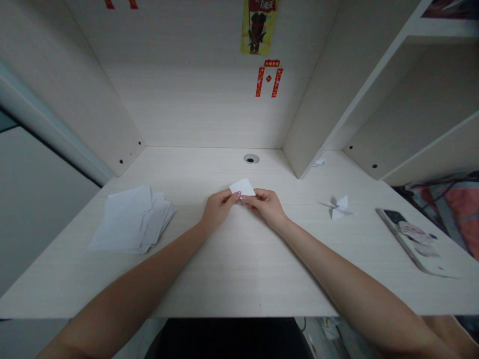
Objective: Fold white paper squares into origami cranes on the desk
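A small piece of folded white paper [242,186] is held up between my two hands, just above the middle of the desk. My left hand [219,207] pinches its lower left edge, thumb on top. On the other side my right hand [268,205] grips the lower right edge, and the two thumbs meet near the bottom corner. The fingers under the paper are mostly hidden. To the left lies a loose stack of white paper sheets [129,219]. A folded paper crane [340,207] stands on the desk to the right of my right hand.
A phone [415,242] in a decorated case lies at the right. The desk [239,279] has a round cable hole [251,158] near the back panel. An upright divider [310,124] stands behind the crane, with a small white paper piece [319,162] at its foot.
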Available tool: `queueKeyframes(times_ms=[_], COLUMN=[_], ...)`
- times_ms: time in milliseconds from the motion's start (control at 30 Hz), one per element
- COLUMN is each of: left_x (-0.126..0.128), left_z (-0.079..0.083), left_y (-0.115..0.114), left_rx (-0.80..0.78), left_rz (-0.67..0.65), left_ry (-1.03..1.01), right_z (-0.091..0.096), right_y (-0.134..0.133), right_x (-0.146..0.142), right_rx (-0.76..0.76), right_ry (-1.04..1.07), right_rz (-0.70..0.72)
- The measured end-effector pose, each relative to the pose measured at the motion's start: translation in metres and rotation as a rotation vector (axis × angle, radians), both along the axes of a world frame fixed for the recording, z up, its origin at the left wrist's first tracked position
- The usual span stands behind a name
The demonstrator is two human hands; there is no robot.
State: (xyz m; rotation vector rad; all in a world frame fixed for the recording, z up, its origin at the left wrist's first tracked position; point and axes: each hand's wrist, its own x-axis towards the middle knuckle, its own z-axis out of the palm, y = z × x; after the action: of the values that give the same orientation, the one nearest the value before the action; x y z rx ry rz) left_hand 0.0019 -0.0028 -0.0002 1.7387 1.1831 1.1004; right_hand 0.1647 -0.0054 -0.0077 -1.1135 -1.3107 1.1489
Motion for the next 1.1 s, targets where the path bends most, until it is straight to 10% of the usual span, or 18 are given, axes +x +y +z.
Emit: queueKeyframes(times_ms=[1100], left_x=[0.0001], left_z=[0.0037], left_y=[-0.0004], left_rx=[-0.049], left_rz=[0.051], left_ry=[-0.078], right_z=[0.0061], right_y=[-0.0007], right_x=[0.0], right_rx=[0.053], right_ry=[-0.043], right_rz=[0.052])
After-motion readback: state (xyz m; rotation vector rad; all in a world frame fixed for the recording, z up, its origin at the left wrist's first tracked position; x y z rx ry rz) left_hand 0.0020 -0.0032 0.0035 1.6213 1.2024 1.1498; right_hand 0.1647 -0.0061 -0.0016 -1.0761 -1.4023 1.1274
